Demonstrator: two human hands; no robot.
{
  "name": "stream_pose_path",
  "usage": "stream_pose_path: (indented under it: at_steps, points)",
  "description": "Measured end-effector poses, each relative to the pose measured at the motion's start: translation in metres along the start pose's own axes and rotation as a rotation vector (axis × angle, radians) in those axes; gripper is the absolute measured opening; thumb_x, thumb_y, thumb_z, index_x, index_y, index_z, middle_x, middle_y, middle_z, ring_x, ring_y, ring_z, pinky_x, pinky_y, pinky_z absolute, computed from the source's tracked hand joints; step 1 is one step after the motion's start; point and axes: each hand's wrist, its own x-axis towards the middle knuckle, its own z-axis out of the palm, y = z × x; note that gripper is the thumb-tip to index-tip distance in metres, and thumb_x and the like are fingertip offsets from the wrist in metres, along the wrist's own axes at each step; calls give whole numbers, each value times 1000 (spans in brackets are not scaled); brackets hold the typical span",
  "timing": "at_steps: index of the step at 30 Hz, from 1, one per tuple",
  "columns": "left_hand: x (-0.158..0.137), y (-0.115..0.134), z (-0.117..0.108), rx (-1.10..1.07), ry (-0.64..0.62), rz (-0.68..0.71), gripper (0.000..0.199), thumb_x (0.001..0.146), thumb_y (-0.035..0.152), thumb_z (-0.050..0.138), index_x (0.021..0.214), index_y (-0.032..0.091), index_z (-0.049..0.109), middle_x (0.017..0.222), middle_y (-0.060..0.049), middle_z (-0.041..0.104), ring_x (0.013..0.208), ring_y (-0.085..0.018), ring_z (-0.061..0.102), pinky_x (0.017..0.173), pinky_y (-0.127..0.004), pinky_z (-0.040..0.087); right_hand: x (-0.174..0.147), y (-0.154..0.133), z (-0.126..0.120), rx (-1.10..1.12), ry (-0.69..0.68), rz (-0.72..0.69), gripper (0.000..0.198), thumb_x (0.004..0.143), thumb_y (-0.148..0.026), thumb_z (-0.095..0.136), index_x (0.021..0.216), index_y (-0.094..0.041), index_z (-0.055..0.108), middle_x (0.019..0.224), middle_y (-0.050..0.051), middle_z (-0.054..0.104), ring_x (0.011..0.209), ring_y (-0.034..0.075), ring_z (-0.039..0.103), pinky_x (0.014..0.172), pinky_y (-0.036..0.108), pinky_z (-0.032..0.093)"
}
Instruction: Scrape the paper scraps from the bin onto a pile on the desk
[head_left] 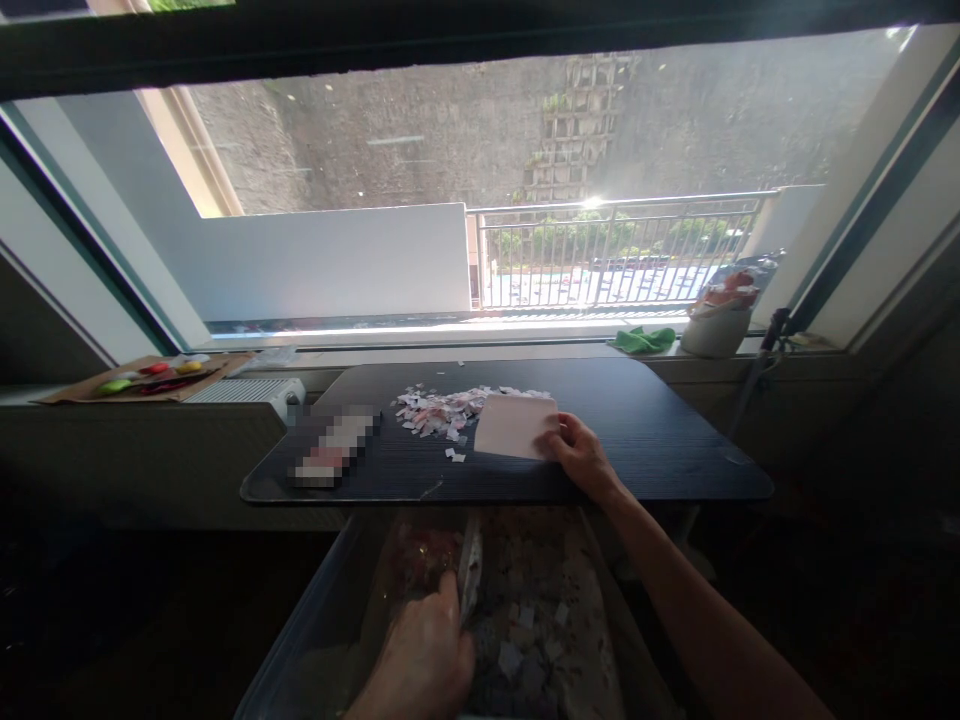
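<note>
My right hand (581,450) pinches the right edge of a pale rectangular sheet of card (510,428), which it holds tilted just above the dark table. Partly behind the card lies a heap of small cut paper pieces (442,405). Low in the view, below the table's front edge, my left hand (427,640) is closed at the white patterned edge (471,565) of an open container. Its fingertips are mostly hidden. Inside the container (592,600) are loose paper squares (525,650), in shadow. A reddish bundle in clear plastic (427,550) sits left of the edge.
On the left of the dark table (600,400) lies a blurred-out phone-like object (335,450). Behind are a radiator (247,390), a board with coloured items (157,375), a green cloth (645,340) and a white pot (716,328) by the window.
</note>
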Motion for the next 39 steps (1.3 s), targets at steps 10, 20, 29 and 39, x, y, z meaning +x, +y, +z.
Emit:
stream_pose_path:
  at_steps: [10, 20, 29, 39]
  points:
    - [2, -1, 2, -35, -4, -18, 43, 71, 19, 39, 114, 11, 40, 94, -14, 62, 89, -26, 58, 75, -35, 42, -6, -1, 37, -92, -53, -106, 23, 74, -25, 46, 96, -20, 49, 79, 2, 65, 68, 14, 61, 64, 27, 48]
    - [-1, 2, -2, -53, 13, -33, 48, 70, 19, 41, 117, 9, 39, 96, -14, 62, 90, -27, 57, 75, -35, 42, -22, -14, 45, -4, -202, -78, 19, 74, -26, 47, 91, -19, 49, 80, 2, 63, 69, 14, 60, 62, 26, 47]
    - [0, 3, -3, -78, 18, -32, 43, 67, 15, 40, 110, 12, 43, 90, -13, 64, 84, -27, 60, 70, -35, 44, -48, -14, 39, -145, -60, -63, 20, 75, -30, 48, 93, -20, 49, 78, 3, 63, 67, 15, 60, 62, 26, 47]
    - [-1, 2, -2, -82, 33, -9, 46, 66, 14, 40, 111, 11, 44, 90, -13, 65, 84, -27, 60, 69, -34, 44, -51, -23, 55, -176, -53, -100, 17, 77, -28, 45, 92, -21, 49, 75, 2, 63, 66, 14, 59, 62, 25, 46]
